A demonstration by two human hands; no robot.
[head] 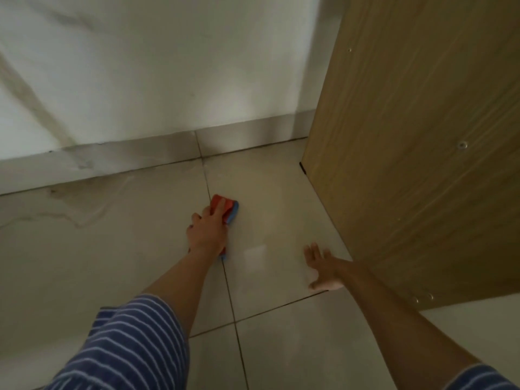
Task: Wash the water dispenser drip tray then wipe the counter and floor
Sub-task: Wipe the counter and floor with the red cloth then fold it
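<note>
— Pale glossy tiles [281, 333] covered the floor, with dark grout lines, and a white wall [154, 66] with a low skirting stood behind. What was on the right?

— A light wooden cabinet side [416, 150], standing on the tiles near the corner.

— Where was the cloth?

— The red and blue cloth [228, 211] lay flat on the floor, over a grout line, a little way out from the skirting. The left hand [208, 230] pressed down on it, fingers stretched forward over its top rather than curled round it.

— And the other hand?

— The right hand [322, 267] rested flat on the tiles just beside the cabinet's base, fingers spread and straight, thumb out, holding nothing.

— Anything else showing?

— Blue and white striped sleeves [135, 347] on both arms. The drip tray and counter were out of view.
</note>
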